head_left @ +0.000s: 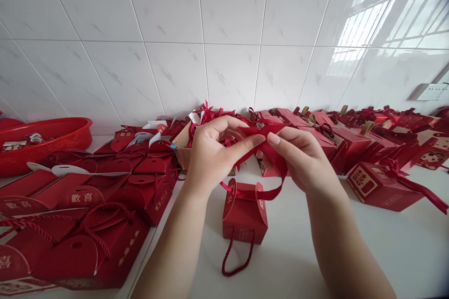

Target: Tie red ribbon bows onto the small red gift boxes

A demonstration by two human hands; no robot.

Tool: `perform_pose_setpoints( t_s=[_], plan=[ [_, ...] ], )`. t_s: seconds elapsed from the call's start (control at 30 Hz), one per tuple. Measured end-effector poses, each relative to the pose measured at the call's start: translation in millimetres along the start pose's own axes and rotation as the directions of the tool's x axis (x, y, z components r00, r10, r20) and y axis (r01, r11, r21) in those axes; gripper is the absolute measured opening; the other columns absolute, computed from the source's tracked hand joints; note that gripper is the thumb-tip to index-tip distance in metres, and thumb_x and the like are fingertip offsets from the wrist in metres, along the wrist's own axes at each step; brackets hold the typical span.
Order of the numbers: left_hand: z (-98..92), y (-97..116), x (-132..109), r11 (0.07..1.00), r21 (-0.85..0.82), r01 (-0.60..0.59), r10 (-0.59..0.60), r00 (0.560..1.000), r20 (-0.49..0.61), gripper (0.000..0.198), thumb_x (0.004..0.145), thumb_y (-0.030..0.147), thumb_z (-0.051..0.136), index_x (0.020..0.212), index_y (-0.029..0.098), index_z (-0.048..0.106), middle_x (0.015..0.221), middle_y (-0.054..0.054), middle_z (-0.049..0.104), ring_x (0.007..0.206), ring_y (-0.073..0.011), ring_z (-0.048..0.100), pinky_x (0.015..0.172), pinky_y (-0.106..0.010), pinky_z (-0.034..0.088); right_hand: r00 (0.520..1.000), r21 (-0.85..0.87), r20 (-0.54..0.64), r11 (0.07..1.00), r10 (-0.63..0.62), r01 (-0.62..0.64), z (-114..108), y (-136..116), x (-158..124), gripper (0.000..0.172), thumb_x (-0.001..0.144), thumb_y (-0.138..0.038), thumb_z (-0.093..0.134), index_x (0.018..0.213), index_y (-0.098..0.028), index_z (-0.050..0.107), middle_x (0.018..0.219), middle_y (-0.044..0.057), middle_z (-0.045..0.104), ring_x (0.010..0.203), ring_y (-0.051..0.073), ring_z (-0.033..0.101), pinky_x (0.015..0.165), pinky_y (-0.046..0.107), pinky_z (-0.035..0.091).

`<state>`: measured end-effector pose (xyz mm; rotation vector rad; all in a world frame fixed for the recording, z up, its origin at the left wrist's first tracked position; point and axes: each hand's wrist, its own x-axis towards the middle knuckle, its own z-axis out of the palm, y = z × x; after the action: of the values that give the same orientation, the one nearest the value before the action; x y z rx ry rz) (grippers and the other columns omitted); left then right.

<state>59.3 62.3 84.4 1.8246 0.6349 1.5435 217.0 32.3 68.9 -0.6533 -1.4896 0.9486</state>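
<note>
My left hand [219,149] and my right hand [298,154] meet above a small red gift box [243,217]. Both pinch a red ribbon [277,161] between thumb and fingers, thumb tips almost touching. From my fingers the ribbon loops down, passing across the top of the box. The box stands upright on the white table, its rounded side flaps raised. A twisted red cord handle [238,270] hangs from its near side and lies on the tabletop. Part of the ribbon is hidden behind my fingers.
Red gift boxes with cord handles [87,243] crowd the left. A red plastic basket [70,128] holds small wrapped items. A cardboard box [182,154] full of red ribbons stands behind my left hand. More red boxes line the right, one ribbon-tied box [386,187] nearest. White tiled wall [231,4] behind.
</note>
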Motion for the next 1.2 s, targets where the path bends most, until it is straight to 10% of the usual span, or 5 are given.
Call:
perform_pose_setpoints(
  t_s=[0.3, 0.67, 0.87, 1.2],
  plan=[
    [1.7, -3, -1, 0.998, 0.021, -0.051, 0.051, 0.999, 0.003, 0.013, 0.070, 0.023, 0.076, 0.071, 0.018, 0.064, 0.073, 0.000, 0.068, 0.070, -0.0130, 0.064, 0.066, -0.026, 0.053, 1.000, 0.138, 0.025, 0.990, -0.003, 0.000, 0, 1, 4, 0.011, 0.087, -0.027, 0.059, 0.088, -0.020, 0.069, 0.071, 0.000, 0.066, 0.061, 0.009, 0.062, 0.058, 0.020, 0.053],
    [-13.9, 6, -1, 0.970, 0.065, 0.236, -0.242, 0.886, 0.395, 0.014, 0.081, 0.031, 0.061, 0.085, 0.019, 0.067, 0.082, -0.006, 0.069, 0.083, -0.0206, 0.066, 0.069, -0.031, 0.055, 0.981, -0.100, 0.139, 0.983, -0.137, 0.151, -15, 2, 7, 0.011, 0.088, -0.022, 0.058, 0.089, -0.021, 0.068, 0.074, 0.001, 0.064, 0.071, 0.011, 0.060, 0.067, 0.024, 0.052],
    [-19.2, 2, -1, 0.946, 0.208, 0.249, -0.316, 0.855, 0.411, 0.014, 0.080, 0.030, 0.058, 0.079, 0.021, 0.068, 0.067, -0.002, 0.063, 0.061, -0.0151, 0.059, 0.051, -0.025, 0.046, 0.905, -0.488, 0.375, 0.787, -0.201, 0.378, -26, -7, 2, 0.013, 0.088, -0.017, 0.055, 0.090, -0.019, 0.068, 0.084, 0.006, 0.066, 0.081, 0.016, 0.060, 0.071, 0.030, 0.051],
    [-14.1, 0, -3, 0.931, 0.201, 0.306, -0.361, 0.853, 0.377, 0.012, 0.078, 0.030, 0.058, 0.075, 0.021, 0.066, 0.061, -0.001, 0.060, 0.053, -0.0135, 0.054, 0.048, -0.025, 0.043, 0.874, -0.731, 0.430, 0.481, -0.227, 0.484, -22, -11, -4, 0.023, 0.087, -0.008, 0.048, 0.093, -0.017, 0.068, 0.087, 0.008, 0.067, 0.077, 0.017, 0.058, 0.067, 0.033, 0.048]
  ],
)
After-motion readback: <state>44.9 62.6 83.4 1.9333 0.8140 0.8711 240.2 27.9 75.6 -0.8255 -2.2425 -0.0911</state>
